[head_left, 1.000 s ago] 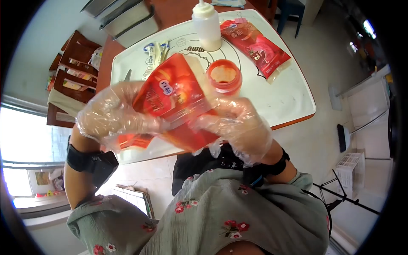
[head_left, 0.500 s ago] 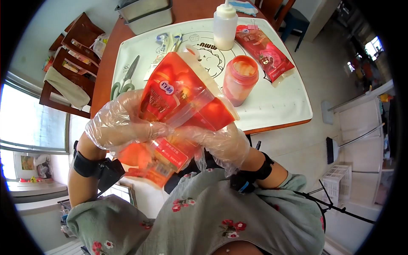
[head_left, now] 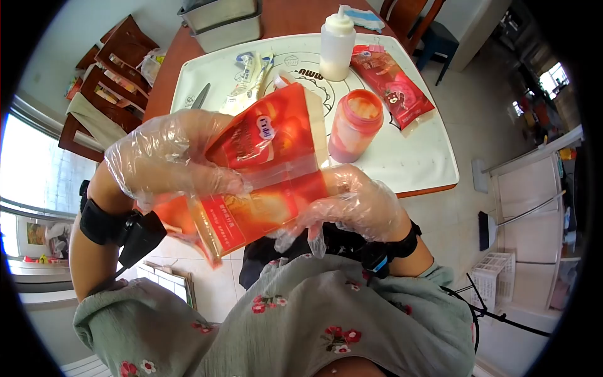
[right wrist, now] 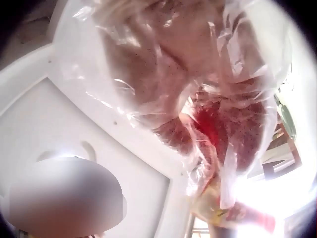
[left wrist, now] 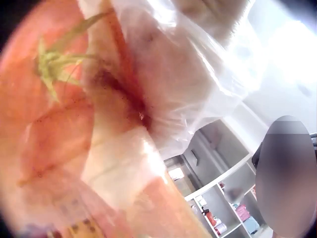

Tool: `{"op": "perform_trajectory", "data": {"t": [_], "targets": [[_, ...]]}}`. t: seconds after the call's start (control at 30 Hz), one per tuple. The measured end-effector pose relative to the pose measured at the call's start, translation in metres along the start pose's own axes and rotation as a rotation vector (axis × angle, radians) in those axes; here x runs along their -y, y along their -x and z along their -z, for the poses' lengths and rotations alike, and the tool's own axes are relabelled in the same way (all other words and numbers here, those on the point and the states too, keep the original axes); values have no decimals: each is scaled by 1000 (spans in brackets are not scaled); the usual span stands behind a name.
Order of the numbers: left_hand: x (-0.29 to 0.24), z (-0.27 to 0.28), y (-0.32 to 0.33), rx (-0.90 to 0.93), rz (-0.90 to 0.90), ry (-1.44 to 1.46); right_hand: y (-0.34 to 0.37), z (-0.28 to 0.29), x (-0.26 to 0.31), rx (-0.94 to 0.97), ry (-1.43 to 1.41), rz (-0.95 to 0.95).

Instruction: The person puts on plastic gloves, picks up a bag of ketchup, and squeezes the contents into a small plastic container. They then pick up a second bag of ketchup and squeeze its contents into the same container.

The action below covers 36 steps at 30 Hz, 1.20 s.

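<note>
Both hands wear clear plastic gloves. A red and orange foil pouch (head_left: 257, 204) with tomato pictures and a clear strip across it is held over the table's front edge. My left hand (head_left: 166, 154) grips its left side, thumb across the front; the fingers behind are hidden. At the pouch's right edge, my right hand (head_left: 361, 201) pinches the film; red film shows between its fingers (right wrist: 247, 124) in the right wrist view. Tomato print on the pouch (left wrist: 54, 129) fills much of the left wrist view. Just beyond the right hand stands an open sauce-smeared jar (head_left: 356, 125) with a red rim.
A white squeeze bottle (head_left: 337, 47) and a clipped red packet (head_left: 392, 85) rest on the white mat (head_left: 408, 160). Left of them are a white-and-blue packet (head_left: 248, 78) and scissors (head_left: 201, 97), partly covered by the left hand. Metal containers (head_left: 226, 28) stand at the back left.
My right hand has shifted from across the pouch's front to its right edge. The pouch's lower part has swung up and flattened out, showing more of its front. The jar still stands on the mat.
</note>
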<state>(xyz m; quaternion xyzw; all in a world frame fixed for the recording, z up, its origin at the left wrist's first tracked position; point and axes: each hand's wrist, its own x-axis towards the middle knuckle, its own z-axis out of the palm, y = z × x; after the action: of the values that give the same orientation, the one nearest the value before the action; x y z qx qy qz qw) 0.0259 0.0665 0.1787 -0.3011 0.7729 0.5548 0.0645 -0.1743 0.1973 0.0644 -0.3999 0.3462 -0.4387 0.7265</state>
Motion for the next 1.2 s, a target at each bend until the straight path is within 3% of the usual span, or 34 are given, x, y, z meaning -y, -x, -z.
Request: {"op": "perform_trajectory", "data": {"t": [0.07, 0.17, 0.23, 0.33, 0.37, 0.47, 0.53, 0.6, 0.67, 0.77, 0.83, 0.9, 1.0, 1.03, 1.1, 1.2], "targets": [[-10, 2, -5, 51, -27, -176, -3, -11, 7, -16, 14, -72], [-18, 1, -11, -74, -66, -533, -14, -23, -16, -119, -147, 56], [-33, 0, -15, -36, 40, -563, -17, -24, -16, -161, -239, 36], [-45, -1, -20, -49, 106, -579, -33, -7, -61, -459, 1055, 913], [-48, -2, -21, -65, 112, -579, -27, -4, -59, -502, 1292, 958], [-59, -2, -28, -112, 189, -596, -23, -6, -58, -587, 1298, 934], [-64, -2, -30, -119, 158, -605, -17, -10, -43, -353, 705, 365], [-71, -1, -32, -109, 164, -691, -14, -8, -28, -108, 137, 120], [-80, 0, -33, -80, 209, -851, -12, 4, -12, 136, -391, 166], [-89, -1, -39, -54, 241, -827, -4, 5, 7, 127, -78, 381], [-90, 4, -45, -37, 198, -834, -17, -5, 3, 36, -226, 453], [-94, 4, -52, -24, 194, -856, -47, -7, -11, -113, 85, 864], [-100, 1, -61, -15, 244, -916, -37, -7, -5, -183, -178, 369], [-102, 1, -64, -17, 255, -946, -40, -7, -6, -187, -225, 347], [-102, 1, -68, -24, 252, -983, -46, -6, -14, -231, -150, 462], [-102, 0, -74, -35, 238, -1017, -61, -3, -30, -319, 73, 819]]}}
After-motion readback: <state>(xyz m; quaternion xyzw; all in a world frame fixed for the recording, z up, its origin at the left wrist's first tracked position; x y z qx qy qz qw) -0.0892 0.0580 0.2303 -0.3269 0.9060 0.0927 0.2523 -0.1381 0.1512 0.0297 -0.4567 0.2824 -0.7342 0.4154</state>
